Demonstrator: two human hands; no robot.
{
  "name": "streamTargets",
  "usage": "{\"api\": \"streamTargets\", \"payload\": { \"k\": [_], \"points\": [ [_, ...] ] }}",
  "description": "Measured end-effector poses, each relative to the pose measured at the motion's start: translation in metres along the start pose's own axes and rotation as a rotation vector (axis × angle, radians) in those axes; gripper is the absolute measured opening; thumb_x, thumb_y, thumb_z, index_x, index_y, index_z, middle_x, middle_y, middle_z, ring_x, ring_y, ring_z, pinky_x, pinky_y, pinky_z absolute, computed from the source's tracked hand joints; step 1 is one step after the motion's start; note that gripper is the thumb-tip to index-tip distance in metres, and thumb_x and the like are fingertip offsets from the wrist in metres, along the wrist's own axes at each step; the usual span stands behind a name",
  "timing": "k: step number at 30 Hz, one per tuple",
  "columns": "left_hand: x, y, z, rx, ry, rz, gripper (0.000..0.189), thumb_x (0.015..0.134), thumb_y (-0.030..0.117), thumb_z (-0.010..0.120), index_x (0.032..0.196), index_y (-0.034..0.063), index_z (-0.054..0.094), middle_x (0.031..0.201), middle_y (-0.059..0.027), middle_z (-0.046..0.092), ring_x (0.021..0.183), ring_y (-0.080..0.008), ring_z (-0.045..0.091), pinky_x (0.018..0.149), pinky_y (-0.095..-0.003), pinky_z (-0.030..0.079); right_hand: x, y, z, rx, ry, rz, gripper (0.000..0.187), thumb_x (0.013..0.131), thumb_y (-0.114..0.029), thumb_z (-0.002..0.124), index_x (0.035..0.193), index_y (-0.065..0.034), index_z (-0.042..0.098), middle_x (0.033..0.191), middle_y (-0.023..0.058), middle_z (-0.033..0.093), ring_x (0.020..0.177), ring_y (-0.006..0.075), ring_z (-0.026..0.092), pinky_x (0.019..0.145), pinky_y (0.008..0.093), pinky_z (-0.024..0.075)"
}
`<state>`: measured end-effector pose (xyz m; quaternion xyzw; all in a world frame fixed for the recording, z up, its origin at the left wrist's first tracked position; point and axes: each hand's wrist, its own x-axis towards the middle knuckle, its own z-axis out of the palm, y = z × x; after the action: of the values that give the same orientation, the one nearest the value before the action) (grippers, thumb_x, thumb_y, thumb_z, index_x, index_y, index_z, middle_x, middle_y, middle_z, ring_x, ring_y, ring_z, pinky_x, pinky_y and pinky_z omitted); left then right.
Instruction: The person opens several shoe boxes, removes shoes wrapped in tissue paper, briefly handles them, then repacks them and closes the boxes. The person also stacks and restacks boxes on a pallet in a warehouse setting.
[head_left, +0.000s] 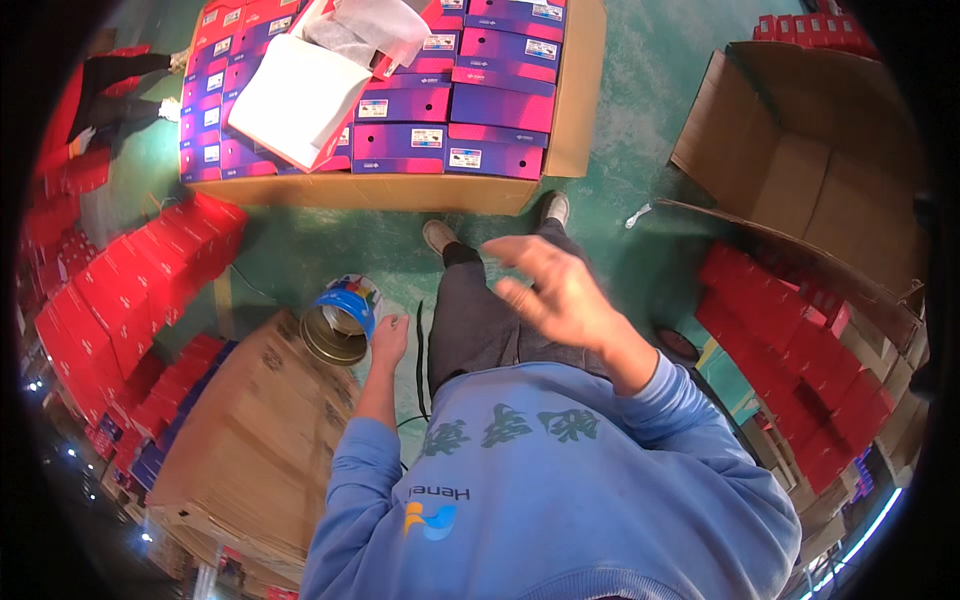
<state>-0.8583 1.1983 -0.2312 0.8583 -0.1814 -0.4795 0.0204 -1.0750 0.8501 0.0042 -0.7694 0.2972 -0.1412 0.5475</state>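
My right hand (559, 296) is raised over my dark trousers, slightly blurred, its fingers apart with nothing in them. Lower down at my left side, my left hand (389, 341) has curled fingers; it overlaps the edge of a metal bucket (352, 300) with a blue, multicoloured outside and a bare inner wall. I cannot tell if it touches or grips that bucket. Ahead stands a large cardboard carton (360, 193) packed with purple and red shoe boxes (401, 142). On top lies an opened shoe box (330, 150) with white paper (289, 97) spilling over its side.
A big open carton (787, 172) stands to the right, above stacked red boxes (780, 330). More red boxes (142, 274) line the left, near a brown carton (247, 427). A white scrap (638, 216) lies on the green floor. Another person (112, 90) is at far left.
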Motion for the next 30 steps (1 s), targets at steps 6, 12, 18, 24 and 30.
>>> {"api": "streamTargets", "payload": {
  "k": [6,12,18,24,30],
  "points": [
    [0.078,0.077,-0.040,0.016,0.039,0.105,0.065,0.096,0.052,0.060,0.125,-0.0052,0.067,0.120,-0.0290,0.069,0.117,-0.0399,0.066,0.101,-0.0442,0.050,-0.021,0.151,-0.001,0.100,0.249,0.599,0.039,0.101,-0.027,0.064,0.129,0.0000,0.066,0.122,0.0212,0.070,0.107,0.0330,0.071,0.093,0.0402,0.0559],
    [0.168,0.239,-0.046,0.079,0.198,0.308,0.063,0.098,0.049,0.061,0.131,-0.0040,0.063,0.127,-0.0275,0.067,0.119,-0.0410,0.064,0.102,-0.0450,0.050,0.032,0.311,-0.005,-0.158,0.300,0.751,0.052,0.102,-0.043,0.057,0.129,0.0006,0.065,0.121,0.0257,0.068,0.114,0.0406,0.066,0.101,0.0454,0.0508],
    [0.315,0.379,-0.012,0.196,0.379,0.637,0.064,0.098,0.047,0.062,0.139,-0.0022,0.055,0.139,-0.0316,0.055,0.128,-0.0478,0.054,0.109,-0.0522,0.043,0.129,0.452,-0.007,-0.402,0.513,0.803,0.060,0.102,-0.047,0.054,0.139,0.0004,0.056,0.132,0.0278,0.061,0.124,0.0438,0.057,0.106,0.0495,0.0457],
    [0.446,0.482,0.024,0.425,0.596,0.940,0.072,0.096,0.051,0.062,0.147,0.0020,0.049,0.153,-0.0313,0.042,0.143,-0.0476,0.039,0.119,-0.0550,0.032,0.245,0.538,-0.009,-0.324,0.762,1.017,0.077,0.101,-0.059,0.049,0.148,0.0011,0.047,0.149,0.0287,0.050,0.137,0.0434,0.048,0.116,0.0491,0.0379],
    [0.484,0.488,0.046,0.533,0.670,0.988,0.075,0.093,0.052,0.061,0.151,0.0061,0.047,0.155,-0.0306,0.040,0.145,-0.0496,0.035,0.119,-0.0590,0.029,0.263,0.563,-0.001,-0.343,0.843,1.071,0.075,0.101,-0.051,0.051,0.147,0.0070,0.046,0.145,0.0307,0.053,0.135,0.0434,0.050,0.114,0.0472,0.0398]
  ]
}}
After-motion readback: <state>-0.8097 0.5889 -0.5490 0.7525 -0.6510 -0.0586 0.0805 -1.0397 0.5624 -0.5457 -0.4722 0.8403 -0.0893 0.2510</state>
